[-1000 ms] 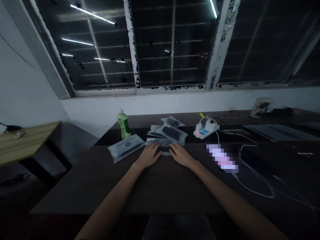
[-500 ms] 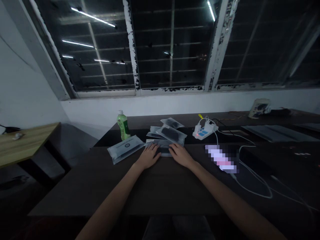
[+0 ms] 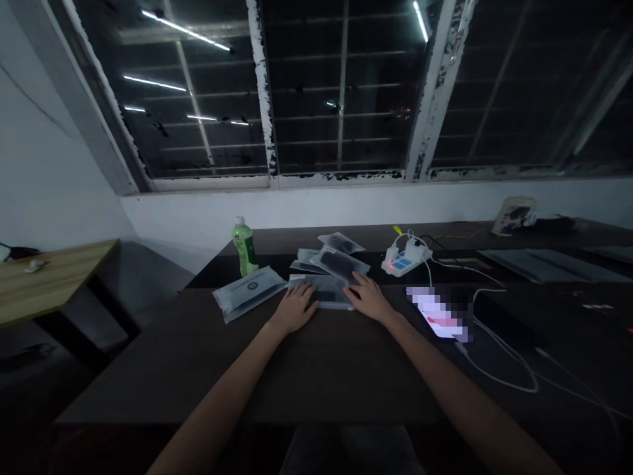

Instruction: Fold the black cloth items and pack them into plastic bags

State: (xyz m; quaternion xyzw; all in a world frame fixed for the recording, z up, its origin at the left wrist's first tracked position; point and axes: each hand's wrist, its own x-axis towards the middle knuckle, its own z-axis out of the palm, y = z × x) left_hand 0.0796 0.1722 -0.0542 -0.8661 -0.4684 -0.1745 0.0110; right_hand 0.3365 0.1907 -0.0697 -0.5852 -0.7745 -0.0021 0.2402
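A frosted plastic pouch (image 3: 329, 293) with something dark inside lies flat on the dark table in front of me. My left hand (image 3: 297, 307) rests on its left end, fingers stretched out. On its right end lies my right hand (image 3: 368, 297), fingers spread and holding nothing. Just behind, more frosted pouches overlap in a loose pile, with a dark-filled pouch (image 3: 341, 262) on top and another pouch (image 3: 340, 243) at the back. Left of my left hand is a larger frosted pouch (image 3: 250, 293) with printed lettering and a round logo.
A green bottle (image 3: 244, 247) stands behind the printed pouch. To the right are a white power strip (image 3: 403, 260) with plugs and cables, and a lit phone (image 3: 440, 316), blurred out, on a charging cable. Flat plastic sheets (image 3: 548, 264) lie further right. A wooden table (image 3: 59, 277) stands at left.
My right hand has slid right along the pouch and its fingers have spread, uncovering more of the pouch's middle. My left hand has stayed in place.
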